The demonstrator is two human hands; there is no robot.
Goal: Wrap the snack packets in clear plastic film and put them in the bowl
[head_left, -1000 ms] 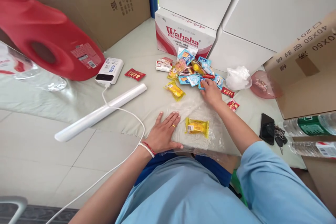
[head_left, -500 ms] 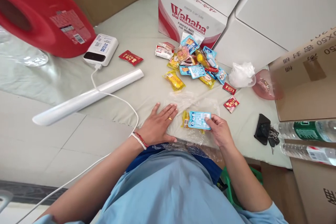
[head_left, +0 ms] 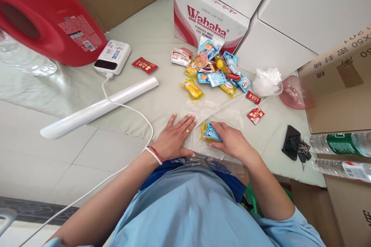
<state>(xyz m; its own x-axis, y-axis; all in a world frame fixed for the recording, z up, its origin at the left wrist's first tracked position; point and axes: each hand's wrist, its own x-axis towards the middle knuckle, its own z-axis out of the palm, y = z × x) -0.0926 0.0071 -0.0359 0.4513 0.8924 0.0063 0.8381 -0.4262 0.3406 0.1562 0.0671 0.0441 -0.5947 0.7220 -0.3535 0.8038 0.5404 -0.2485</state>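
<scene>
Near the front edge of the table (head_left: 139, 46), the left hand (head_left: 176, 137) is laid flat, fingers spread, on a clear plastic bag (head_left: 220, 114). A blue packet (head_left: 214, 133) is pressed by the right hand (head_left: 232, 141) onto a yellow packet (head_left: 204, 131), mostly covered. Slipping on the film is judged likely. The bag's mouth cannot be made out.
</scene>
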